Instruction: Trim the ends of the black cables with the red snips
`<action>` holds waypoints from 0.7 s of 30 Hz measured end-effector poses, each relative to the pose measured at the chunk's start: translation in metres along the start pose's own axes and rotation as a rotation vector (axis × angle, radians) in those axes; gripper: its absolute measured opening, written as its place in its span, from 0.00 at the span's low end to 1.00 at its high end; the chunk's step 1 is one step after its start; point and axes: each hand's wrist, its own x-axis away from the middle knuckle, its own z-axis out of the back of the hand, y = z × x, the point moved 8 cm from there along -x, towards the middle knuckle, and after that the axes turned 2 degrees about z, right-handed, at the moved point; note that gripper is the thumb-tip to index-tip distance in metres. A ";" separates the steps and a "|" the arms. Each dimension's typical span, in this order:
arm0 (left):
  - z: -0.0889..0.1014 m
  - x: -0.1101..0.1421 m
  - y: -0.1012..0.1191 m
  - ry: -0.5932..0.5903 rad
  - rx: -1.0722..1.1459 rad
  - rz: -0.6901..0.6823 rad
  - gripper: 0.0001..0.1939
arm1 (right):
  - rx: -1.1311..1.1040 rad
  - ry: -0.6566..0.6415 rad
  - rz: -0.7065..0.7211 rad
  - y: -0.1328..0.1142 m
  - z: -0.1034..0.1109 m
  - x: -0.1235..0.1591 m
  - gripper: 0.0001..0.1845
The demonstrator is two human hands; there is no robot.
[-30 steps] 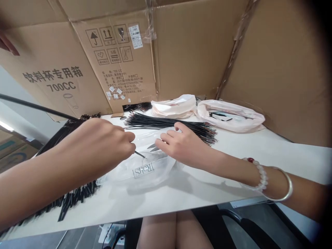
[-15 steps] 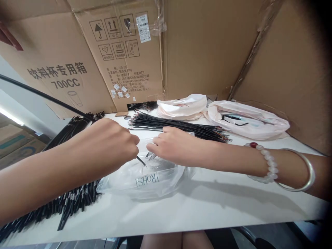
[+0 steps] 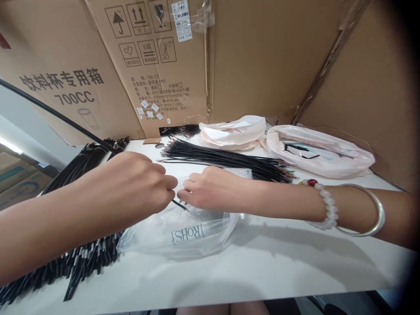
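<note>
Your left hand (image 3: 141,183) is balled up tight around a black cable (image 3: 55,114), which comes in from the left edge and pokes its end out near the centre. Your right hand (image 3: 213,188) is curled up just beside it (can't tell what it's gripping, your fingers hide it). Below them there's a clear bag (image 3: 187,247) marked RoHS, contents too murky to make out. Right of centre, one pinkish bag (image 3: 354,165) gapes around something black and pale blue.

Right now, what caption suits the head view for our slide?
Left hand holding black wire, right hand close by, above a clear bag.
</note>
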 end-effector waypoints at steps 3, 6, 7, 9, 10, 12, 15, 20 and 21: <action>0.003 0.000 -0.002 0.027 0.020 0.006 0.13 | -0.011 -0.009 0.010 0.000 -0.002 -0.002 0.10; 0.007 0.003 -0.005 0.115 0.022 -0.016 0.12 | 0.027 -0.024 0.031 -0.002 -0.004 -0.002 0.09; 0.008 0.005 -0.005 0.166 0.015 -0.035 0.12 | 0.044 -0.028 0.039 -0.002 -0.004 -0.002 0.09; 0.011 0.009 -0.004 0.290 -0.004 -0.086 0.12 | 0.071 -0.044 0.058 -0.004 -0.004 -0.002 0.08; 0.012 0.012 -0.004 0.348 -0.016 -0.107 0.12 | 0.079 -0.058 0.065 -0.005 -0.005 -0.002 0.08; 0.014 0.015 -0.004 0.439 -0.038 -0.136 0.13 | 0.086 -0.099 0.075 -0.007 -0.006 -0.003 0.09; 0.016 0.018 -0.003 0.523 -0.057 -0.158 0.13 | 0.088 -0.139 0.084 -0.008 -0.008 -0.004 0.11; 0.021 0.023 0.002 0.604 -0.084 -0.178 0.13 | 0.172 -0.104 0.114 -0.010 -0.007 -0.002 0.11; 0.023 0.025 0.003 0.623 -0.097 -0.180 0.13 | 0.183 -0.096 0.112 -0.009 -0.007 -0.001 0.11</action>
